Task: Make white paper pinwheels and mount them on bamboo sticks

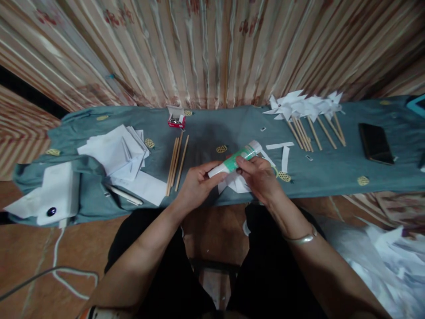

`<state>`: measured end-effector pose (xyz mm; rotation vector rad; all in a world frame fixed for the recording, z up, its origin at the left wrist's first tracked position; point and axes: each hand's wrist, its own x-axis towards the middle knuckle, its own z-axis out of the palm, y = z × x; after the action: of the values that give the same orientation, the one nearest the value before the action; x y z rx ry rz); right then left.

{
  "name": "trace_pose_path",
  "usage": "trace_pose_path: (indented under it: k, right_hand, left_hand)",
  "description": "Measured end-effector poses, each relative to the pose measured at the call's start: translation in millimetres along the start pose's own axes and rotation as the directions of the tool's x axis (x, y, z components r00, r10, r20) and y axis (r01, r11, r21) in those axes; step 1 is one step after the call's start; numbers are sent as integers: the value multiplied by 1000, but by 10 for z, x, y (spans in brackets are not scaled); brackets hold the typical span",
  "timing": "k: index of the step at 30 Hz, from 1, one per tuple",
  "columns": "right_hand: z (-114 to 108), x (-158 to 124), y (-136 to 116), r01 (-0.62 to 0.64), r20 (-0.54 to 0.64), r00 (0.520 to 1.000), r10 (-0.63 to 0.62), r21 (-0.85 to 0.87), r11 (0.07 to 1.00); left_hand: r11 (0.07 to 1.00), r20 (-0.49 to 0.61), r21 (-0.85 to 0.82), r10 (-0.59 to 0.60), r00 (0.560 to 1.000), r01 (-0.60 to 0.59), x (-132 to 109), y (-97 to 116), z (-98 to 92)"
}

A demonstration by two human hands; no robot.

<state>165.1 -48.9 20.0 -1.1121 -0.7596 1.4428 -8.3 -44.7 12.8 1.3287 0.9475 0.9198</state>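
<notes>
A large white and green glue stick (236,160) is held at a tilt between both hands, over the front edge of the cloth-covered table. My left hand (200,184) grips its lower left end with thumb and fingers. Around its middle, nearer the upper right end, my right hand (259,175) is closed. White folded paper (238,184) lies just beneath, partly hidden by the hands. Beyond my right hand are narrow white paper strips (280,145). Several thin wooden sticks (175,161) lie to the left of my left hand.
Paper pinwheels on sticks (310,108) lie at the back right, beside a black phone (376,142). A small red box of metal pins (176,120) stands at the back. Stacked white paper (116,148), a white pen (125,195) and a white device (56,192) are at left.
</notes>
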Motion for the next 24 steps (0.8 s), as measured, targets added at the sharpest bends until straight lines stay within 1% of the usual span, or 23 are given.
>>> trace_pose_path:
  k: [2,4,6,8,11,13,16,24]
  right_hand:
    - [-49,27,-46,-5,-66,998,12,109,994]
    - [-88,44,-86,-26,-92,995,45,203,979]
    - [-101,46,-101,-82,-71,992,105,265,961]
    - [-89,39,-92,-149,-21,986,163,314,938]
    - [-53,22,-63,-194,47,981,190,375,906]
    - [-40,15,-51,-203,70,979,191,388,899]
    - [-48,10,-42,-204,94,979,182,378,903]
    - [-104,12,4,-169,131,983,132,340,925]
  left_hand:
    - [999,-41,-43,-25,999,24,9,17,-12]
    - [994,-82,-99,-43,996,34,9,44,-11]
    - [986,-114,-165,-44,992,25,6,64,21]
    - [973,-143,-230,-41,989,7,7,70,80]
    - [945,-174,-327,-75,982,15,19,57,168]
    - [927,-174,-372,-120,977,48,30,49,194]
    - [917,-182,-389,-165,969,83,40,47,186]
    - [923,-204,-375,-177,963,91,35,57,164]
